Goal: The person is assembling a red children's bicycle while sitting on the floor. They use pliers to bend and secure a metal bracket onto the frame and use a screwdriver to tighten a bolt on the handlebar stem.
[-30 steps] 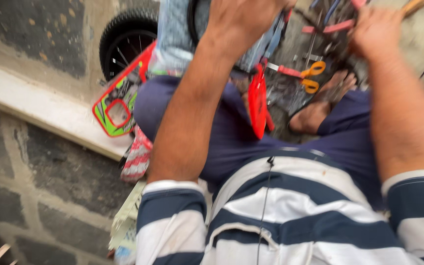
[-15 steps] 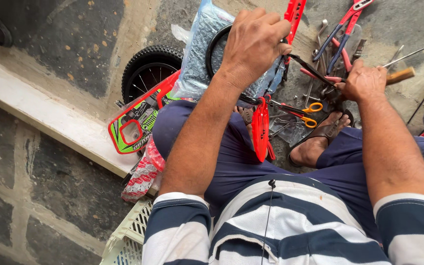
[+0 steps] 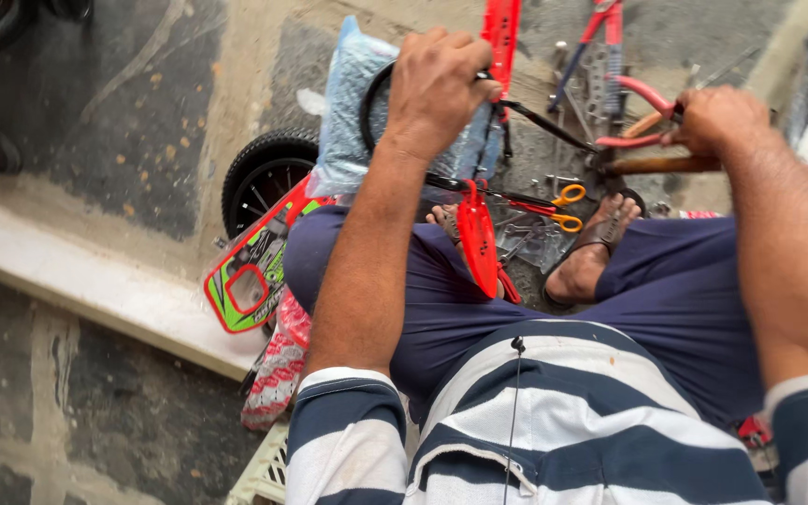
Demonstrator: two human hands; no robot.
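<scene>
Orange-handled scissors (image 3: 558, 208) lay below the red bicycle frame (image 3: 500, 33). My left hand (image 3: 437, 84) clamped its plastic-wrapped black tyre (image 3: 373, 93); my right hand (image 3: 717, 120) gripped red-handled pliers (image 3: 638, 117).

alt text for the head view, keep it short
Seen from above, a seated person's left hand grips a small red bicycle frame with a black wheel, while the right hand holds red-handled pliers. Orange-handled scissors and other tools lie on the ground by a sandalled foot.

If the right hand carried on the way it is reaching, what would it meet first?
The right hand points left, toward the tool pile. Past the red-handled pliers at its fingers, probably the black rod; depth is unclear.
</scene>
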